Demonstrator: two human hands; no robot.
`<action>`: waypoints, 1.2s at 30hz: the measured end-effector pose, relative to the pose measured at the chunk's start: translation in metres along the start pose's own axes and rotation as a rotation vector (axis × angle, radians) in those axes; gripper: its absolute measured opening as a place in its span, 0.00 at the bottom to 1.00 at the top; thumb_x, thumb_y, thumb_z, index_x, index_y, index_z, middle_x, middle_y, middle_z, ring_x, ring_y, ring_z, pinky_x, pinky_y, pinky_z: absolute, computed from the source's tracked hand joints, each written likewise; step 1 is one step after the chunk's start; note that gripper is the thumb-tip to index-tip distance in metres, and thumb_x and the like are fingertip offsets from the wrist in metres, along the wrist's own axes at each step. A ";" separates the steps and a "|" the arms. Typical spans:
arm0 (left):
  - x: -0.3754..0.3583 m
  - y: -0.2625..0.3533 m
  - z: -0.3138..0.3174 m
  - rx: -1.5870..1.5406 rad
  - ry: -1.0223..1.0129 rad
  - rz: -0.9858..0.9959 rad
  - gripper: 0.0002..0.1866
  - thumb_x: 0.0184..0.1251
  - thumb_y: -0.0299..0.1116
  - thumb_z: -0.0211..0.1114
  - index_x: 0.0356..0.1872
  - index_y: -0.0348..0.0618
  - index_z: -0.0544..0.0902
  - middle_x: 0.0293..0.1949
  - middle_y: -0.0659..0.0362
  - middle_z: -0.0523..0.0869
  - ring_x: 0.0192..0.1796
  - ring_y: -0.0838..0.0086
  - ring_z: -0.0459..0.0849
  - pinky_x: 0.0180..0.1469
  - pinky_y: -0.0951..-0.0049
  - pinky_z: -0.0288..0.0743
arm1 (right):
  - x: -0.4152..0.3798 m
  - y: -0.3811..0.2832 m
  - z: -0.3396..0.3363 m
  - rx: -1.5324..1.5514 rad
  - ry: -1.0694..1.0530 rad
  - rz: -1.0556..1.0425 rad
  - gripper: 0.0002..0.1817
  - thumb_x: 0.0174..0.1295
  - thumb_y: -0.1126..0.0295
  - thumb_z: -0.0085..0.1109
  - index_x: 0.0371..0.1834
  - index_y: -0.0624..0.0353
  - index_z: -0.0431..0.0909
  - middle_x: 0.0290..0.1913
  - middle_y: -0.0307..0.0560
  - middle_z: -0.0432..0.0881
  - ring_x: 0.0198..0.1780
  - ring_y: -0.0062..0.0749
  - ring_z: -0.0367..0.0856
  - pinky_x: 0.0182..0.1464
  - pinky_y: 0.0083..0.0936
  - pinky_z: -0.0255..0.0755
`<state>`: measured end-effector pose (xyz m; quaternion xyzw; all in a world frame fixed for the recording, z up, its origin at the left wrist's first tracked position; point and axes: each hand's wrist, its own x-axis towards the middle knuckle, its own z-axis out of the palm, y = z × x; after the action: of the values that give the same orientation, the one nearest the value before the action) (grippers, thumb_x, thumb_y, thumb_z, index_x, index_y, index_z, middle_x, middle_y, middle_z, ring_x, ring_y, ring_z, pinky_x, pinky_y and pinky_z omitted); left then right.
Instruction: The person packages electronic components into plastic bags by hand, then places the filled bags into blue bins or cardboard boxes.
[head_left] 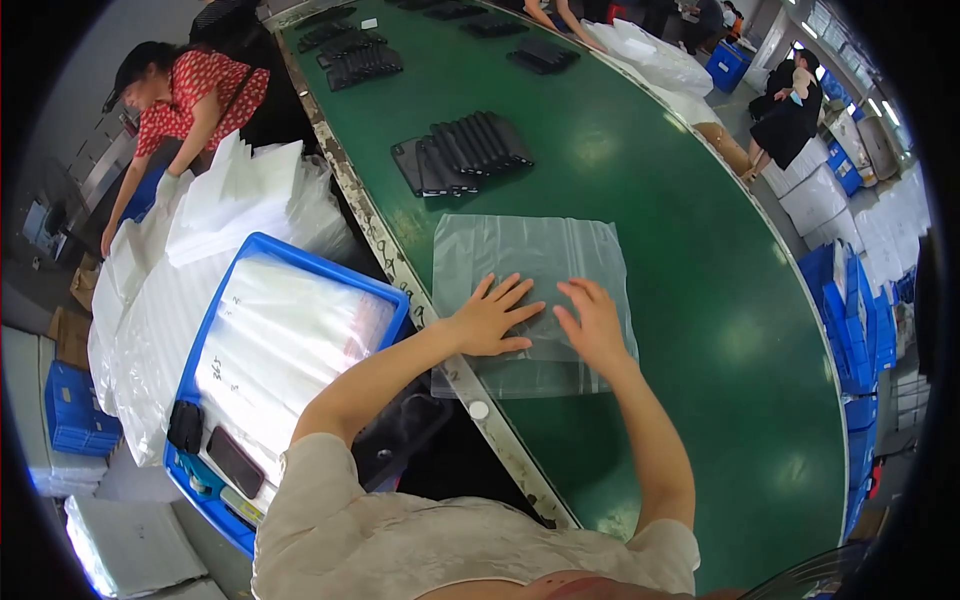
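Observation:
A clear plastic bag [530, 245] lies flat on the green work surface in front of me, its lower left corner reaching over the pale edge rail. My left hand [492, 318] rests on the bag with its fingers spread. To its right, my right hand [592, 322] is over the bag, fingers apart and slightly bent, with nothing visible in it. Beyond the bag sits a row of flat black cases [465, 152], leaning against one another; their exact kind is hard to make out.
At my left, a blue crate [255, 245] holds white plastic sheets, a phone [236, 461] and a black pouch [185, 427]. White foam sheets [235, 195] are piled behind it, where a person in a red patterned top [225, 95] bends over. More black cases [365, 65] lie farther up the surface.

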<state>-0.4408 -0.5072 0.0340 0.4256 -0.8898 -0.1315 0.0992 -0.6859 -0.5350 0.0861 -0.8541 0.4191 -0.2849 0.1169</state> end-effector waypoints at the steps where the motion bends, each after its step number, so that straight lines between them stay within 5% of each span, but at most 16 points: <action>1: -0.001 -0.004 0.002 -0.006 0.024 -0.017 0.37 0.76 0.62 0.53 0.81 0.61 0.63 0.83 0.49 0.54 0.85 0.49 0.48 0.81 0.38 0.38 | 0.014 0.012 0.010 0.043 0.012 0.006 0.20 0.65 0.67 0.67 0.60 0.58 0.80 0.61 0.53 0.79 0.62 0.54 0.77 0.64 0.43 0.72; 9: 0.018 -0.011 0.015 0.035 0.090 0.015 0.36 0.76 0.61 0.54 0.80 0.61 0.64 0.83 0.49 0.56 0.84 0.51 0.51 0.82 0.40 0.40 | 0.117 0.094 0.102 0.191 0.132 0.117 0.21 0.68 0.66 0.65 0.63 0.59 0.77 0.63 0.56 0.78 0.65 0.55 0.76 0.66 0.42 0.71; 17: 0.023 -0.022 0.026 -0.013 0.110 0.056 0.36 0.76 0.61 0.54 0.80 0.60 0.64 0.83 0.50 0.56 0.84 0.53 0.52 0.82 0.41 0.40 | 0.219 0.081 0.154 0.113 0.305 0.005 0.23 0.67 0.65 0.66 0.64 0.58 0.77 0.65 0.57 0.77 0.67 0.54 0.75 0.68 0.42 0.70; 24: 0.023 -0.019 0.031 -0.039 0.113 0.073 0.36 0.77 0.62 0.52 0.80 0.59 0.64 0.83 0.51 0.56 0.84 0.54 0.52 0.82 0.42 0.40 | 0.278 0.107 0.177 0.162 0.368 0.332 0.25 0.70 0.57 0.63 0.65 0.58 0.77 0.62 0.58 0.80 0.64 0.57 0.78 0.67 0.43 0.72; 30: 0.024 -0.017 0.026 -0.087 0.097 0.092 0.37 0.78 0.63 0.49 0.80 0.55 0.63 0.83 0.48 0.55 0.84 0.52 0.51 0.82 0.41 0.39 | 0.289 0.110 0.150 -0.075 0.050 0.435 0.26 0.71 0.56 0.60 0.67 0.57 0.75 0.61 0.58 0.82 0.60 0.53 0.82 0.59 0.46 0.77; 33: 0.027 -0.020 0.017 -0.440 0.249 0.022 0.38 0.79 0.63 0.49 0.80 0.50 0.63 0.81 0.45 0.58 0.84 0.51 0.53 0.82 0.45 0.41 | 0.288 0.115 0.138 -0.191 0.024 0.506 0.24 0.72 0.59 0.59 0.67 0.57 0.75 0.58 0.58 0.83 0.57 0.51 0.85 0.56 0.44 0.79; 36: 0.027 -0.029 0.012 -0.760 0.275 -0.015 0.37 0.80 0.61 0.50 0.80 0.47 0.62 0.78 0.45 0.63 0.82 0.52 0.58 0.81 0.48 0.47 | 0.246 0.149 0.118 0.371 0.391 0.449 0.20 0.74 0.67 0.56 0.67 0.57 0.75 0.54 0.50 0.84 0.50 0.38 0.85 0.50 0.35 0.79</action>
<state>-0.4394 -0.5443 0.0152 0.3787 -0.7532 -0.3936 0.3667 -0.5941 -0.8249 0.0212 -0.6340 0.5522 -0.4815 0.2475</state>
